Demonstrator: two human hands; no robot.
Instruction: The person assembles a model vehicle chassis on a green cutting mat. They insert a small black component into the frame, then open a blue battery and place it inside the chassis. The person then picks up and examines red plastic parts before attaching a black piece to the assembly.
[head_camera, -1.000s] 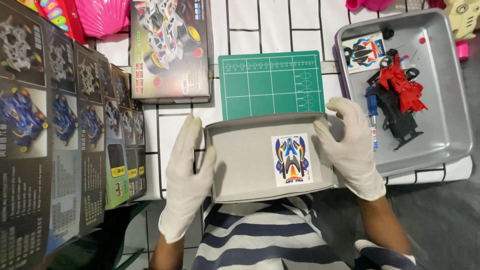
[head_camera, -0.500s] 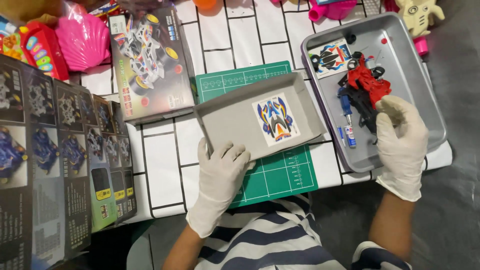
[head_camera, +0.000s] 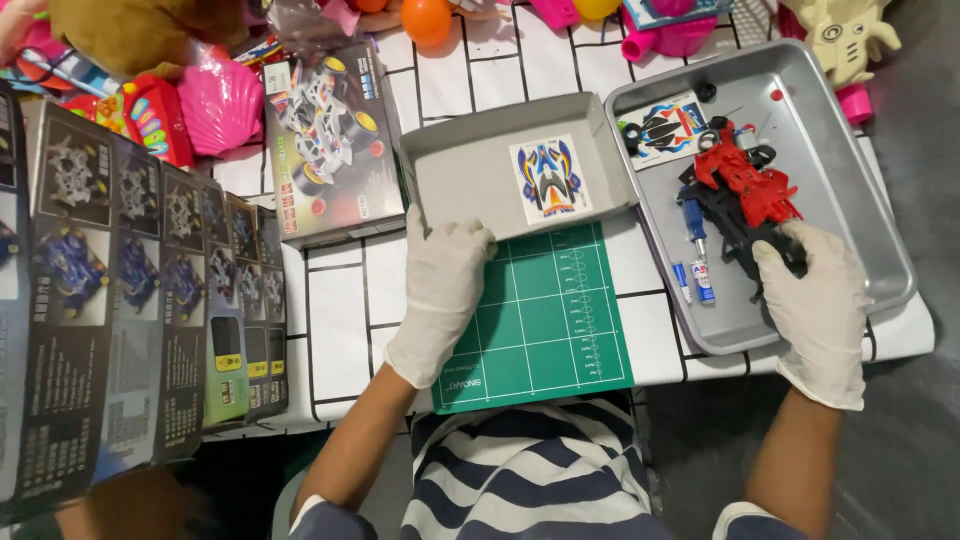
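Right hand (head_camera: 815, 300), white-gloved, reaches into the metal tray (head_camera: 860, 180) at about 3 o'clock on the table; fingers curl down onto the near end of the black toy-car chassis (head_camera: 745, 225), apparently closing on it, though a full clamp cannot be confirmed. Chassis carries a red body piece (head_camera: 750, 180) on top and lies at an angle in the tray's middle. Just beside it, toward 9 o'clock: a blue screwdriver (head_camera: 693, 215) and two small batteries (head_camera: 695, 283). A sticker sheet (head_camera: 662, 128) lies in the tray's far corner.

Left hand (head_camera: 445, 280), also gloved, rests flat, fingers together, on the near rim of the grey cardboard box lid (head_camera: 470, 175) at 12 o'clock, touching the green cutting mat (head_camera: 560, 310). Nothing clamped there.

Handling judgement: chassis looks like light, stiff plastic with thin protruding parts that could snap; red piece may sit loose. Best held across the sides of the black frame, mid-length, not by the red part.

Kit box (head_camera: 330, 140) sits at 10 o'clock; folded instruction sheet (head_camera: 130, 300) at 9 o'clock.
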